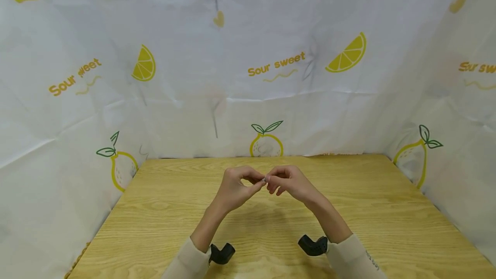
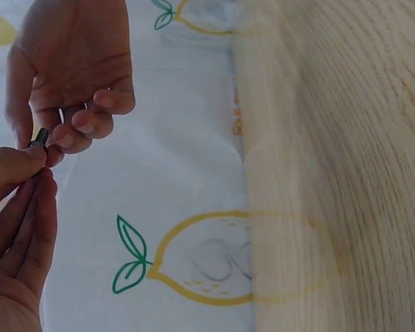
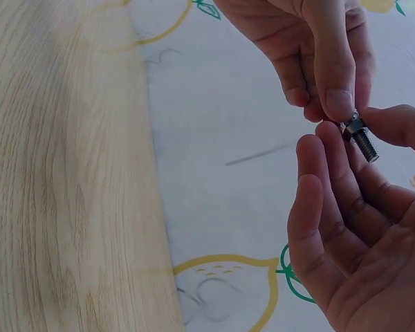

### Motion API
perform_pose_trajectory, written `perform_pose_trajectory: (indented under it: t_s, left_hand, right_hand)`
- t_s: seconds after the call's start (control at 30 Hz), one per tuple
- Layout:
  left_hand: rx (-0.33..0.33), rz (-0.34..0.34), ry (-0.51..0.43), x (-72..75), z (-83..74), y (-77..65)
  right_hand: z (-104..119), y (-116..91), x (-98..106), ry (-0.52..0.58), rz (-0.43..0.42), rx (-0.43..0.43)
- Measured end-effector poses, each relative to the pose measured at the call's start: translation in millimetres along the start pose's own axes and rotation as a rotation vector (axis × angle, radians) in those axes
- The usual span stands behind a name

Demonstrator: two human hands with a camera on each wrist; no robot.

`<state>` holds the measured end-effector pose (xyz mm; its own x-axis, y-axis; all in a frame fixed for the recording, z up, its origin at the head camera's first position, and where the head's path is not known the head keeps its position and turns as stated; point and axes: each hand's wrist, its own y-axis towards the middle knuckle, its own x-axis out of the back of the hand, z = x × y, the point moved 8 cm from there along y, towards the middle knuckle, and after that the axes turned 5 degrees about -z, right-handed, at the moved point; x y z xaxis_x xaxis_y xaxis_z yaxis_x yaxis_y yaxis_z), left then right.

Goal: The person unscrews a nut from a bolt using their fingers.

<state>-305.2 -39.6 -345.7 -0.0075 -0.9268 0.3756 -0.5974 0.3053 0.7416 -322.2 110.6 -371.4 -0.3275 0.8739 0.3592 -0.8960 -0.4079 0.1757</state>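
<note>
Both hands meet over the middle of the table, around a small metal bolt. My left hand pinches the bolt's upper end between thumb and fingertips, which hide that end. A dark hexagonal nut sits round the bolt, and the threaded end sticks out past it. With thumb and index finger, my right hand pinches the nut from the other side; its remaining fingers are loosely bent. In the left wrist view, the bolt shows as a short dark stub between the two hands.
A wood-grain table lies under the hands. White cloth printed with lemons hangs along its back and sides. Each sleeve cuff carries a black wrist device, one on the left and another on the right.
</note>
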Motion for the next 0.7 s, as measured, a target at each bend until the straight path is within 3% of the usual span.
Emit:
perform_pose_trajectory:
  t_s: [0.53,0.7]
  left_hand:
    - [0.008,0.004,0.010,0.8,-2.7,-0.1]
    - [0.009,0.000,0.017,1.0,-3.6,0.5]
  right_hand:
    - [6.4,-2.2,1.9,0.039,-0.033,0.064]
    - [4.4,-2.1,2.0,0.021,-0.022,0.026]
